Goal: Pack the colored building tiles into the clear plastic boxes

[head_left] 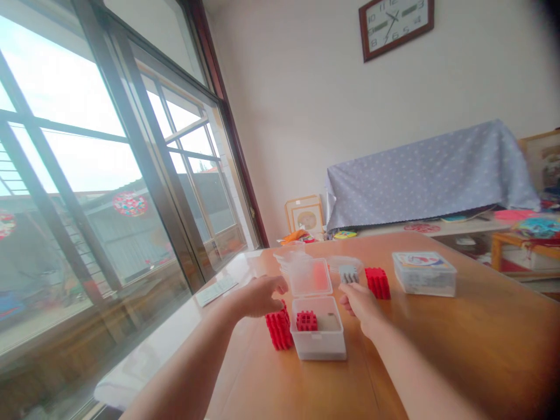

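A small clear plastic box (319, 344) stands open on the wooden table (459, 350), its lid (310, 277) tipped up behind it. Inside lies a red gridded block (307, 321). My left hand (262, 296) hovers over a stack of red blocks (278, 329) just left of the box, fingers curled loosely with nothing seen in them. My right hand (357, 303) rests at the box's right side, fingers bent near a grey block (349, 274). Another red block (378, 283) stands right of that.
A closed clear box (424, 273) with a printed card sits to the right on the table. More clear lids (291, 256) lie behind. A window (87, 175) runs along the left. A covered piece of furniture (429, 175) and clutter stand at the back.
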`<action>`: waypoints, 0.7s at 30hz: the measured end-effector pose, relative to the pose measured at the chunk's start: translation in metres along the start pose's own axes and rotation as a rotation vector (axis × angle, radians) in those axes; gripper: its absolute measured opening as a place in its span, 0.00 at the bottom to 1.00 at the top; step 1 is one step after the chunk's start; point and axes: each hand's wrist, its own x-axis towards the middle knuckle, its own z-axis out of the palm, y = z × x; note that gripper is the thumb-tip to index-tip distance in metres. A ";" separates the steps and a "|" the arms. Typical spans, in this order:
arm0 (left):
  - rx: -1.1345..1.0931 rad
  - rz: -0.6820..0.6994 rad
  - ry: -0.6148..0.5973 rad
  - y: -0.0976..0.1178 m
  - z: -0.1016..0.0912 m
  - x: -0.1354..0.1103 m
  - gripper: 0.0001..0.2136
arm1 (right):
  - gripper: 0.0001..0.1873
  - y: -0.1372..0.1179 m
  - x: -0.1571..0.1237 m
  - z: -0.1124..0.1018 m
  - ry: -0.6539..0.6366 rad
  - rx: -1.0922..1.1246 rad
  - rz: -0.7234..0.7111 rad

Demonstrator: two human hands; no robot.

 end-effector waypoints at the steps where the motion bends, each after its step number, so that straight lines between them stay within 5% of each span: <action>1: -0.012 -0.002 -0.009 -0.005 -0.002 -0.003 0.19 | 0.12 0.000 0.000 0.000 0.001 -0.002 0.002; 13: -0.014 -0.051 -0.072 -0.012 0.000 -0.018 0.27 | 0.11 -0.003 -0.006 -0.001 -0.005 -0.026 0.006; 21: -0.006 -0.007 0.063 -0.009 -0.002 -0.014 0.19 | 0.12 -0.005 -0.008 -0.001 0.001 -0.009 -0.001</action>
